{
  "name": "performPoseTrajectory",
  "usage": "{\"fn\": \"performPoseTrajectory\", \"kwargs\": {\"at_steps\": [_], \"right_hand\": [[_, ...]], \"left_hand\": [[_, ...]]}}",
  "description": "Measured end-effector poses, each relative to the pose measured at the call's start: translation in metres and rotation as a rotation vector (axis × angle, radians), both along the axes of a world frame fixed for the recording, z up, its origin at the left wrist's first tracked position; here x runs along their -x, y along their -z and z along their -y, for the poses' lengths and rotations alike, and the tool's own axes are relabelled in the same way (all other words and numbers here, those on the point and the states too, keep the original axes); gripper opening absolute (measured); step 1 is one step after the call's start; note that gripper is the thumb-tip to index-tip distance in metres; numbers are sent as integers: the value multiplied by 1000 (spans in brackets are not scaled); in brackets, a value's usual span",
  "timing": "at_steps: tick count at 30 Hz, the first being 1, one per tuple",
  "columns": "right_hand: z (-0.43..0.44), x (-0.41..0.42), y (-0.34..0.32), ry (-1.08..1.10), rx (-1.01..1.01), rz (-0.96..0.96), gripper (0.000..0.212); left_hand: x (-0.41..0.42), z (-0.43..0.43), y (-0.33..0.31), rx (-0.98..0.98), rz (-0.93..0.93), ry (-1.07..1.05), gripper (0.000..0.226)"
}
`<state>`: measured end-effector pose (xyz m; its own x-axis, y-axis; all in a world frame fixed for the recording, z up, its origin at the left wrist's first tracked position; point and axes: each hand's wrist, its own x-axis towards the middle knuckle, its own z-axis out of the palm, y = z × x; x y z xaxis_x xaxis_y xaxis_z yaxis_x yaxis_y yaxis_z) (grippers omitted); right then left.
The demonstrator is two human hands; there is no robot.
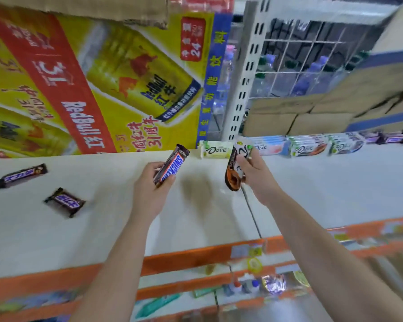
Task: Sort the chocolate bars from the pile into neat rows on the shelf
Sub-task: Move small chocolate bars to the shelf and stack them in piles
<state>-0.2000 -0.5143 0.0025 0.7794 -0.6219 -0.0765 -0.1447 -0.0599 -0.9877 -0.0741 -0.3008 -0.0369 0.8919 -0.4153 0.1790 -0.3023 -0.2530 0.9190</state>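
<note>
My left hand (149,184) grips a brown Snickers bar (173,165) above the middle of the white shelf (79,228), the bar tilted up to the right. My right hand (256,175) holds a Dove bar (234,169) with a brown and white wrapper, standing on end. Two more Snickers bars (21,175) (65,202) lie loose at the shelf's left. Along the back runs a row of Dove bars (307,145), with a pale green Dove bar (215,149) at its left end.
A large yellow and red Red Bull carton (91,84) stands behind the shelf at left. A white slotted upright (244,73), wire mesh and cardboard boxes (312,112) are at right. The orange shelf edge (196,256) runs below, with goods on lower shelves.
</note>
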Motion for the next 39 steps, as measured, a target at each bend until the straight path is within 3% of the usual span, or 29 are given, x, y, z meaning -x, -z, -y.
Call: {"fn": "performPoseTrajectory", "kwargs": {"at_steps": [2,6,14,18,21,26,34,39], "right_hand": [[22,20,5,28,20,-75,41],[55,47,9,119,-2,-205,16],[104,72,7,160,49,-210,20],[137,84,8,188,388,-364,35],[159,89,11,247,701,-459,34],[201,90,18,251,931,-531,26],[264,83,23,-12,1079,-357,26],[283,80,26,-78,1139,-259,24]], "left_hand": [[19,25,0,-25,7,16,30],[39,59,6,-39,-49,81,29],[36,120,-3,-16,-117,227,18],[38,146,-7,22,-152,271,25],[42,156,-5,-4,-141,312,21],[56,176,-5,-80,-99,278,23],[105,217,-8,-28,-183,126,30],[137,229,-8,-26,-231,71,50]]}}
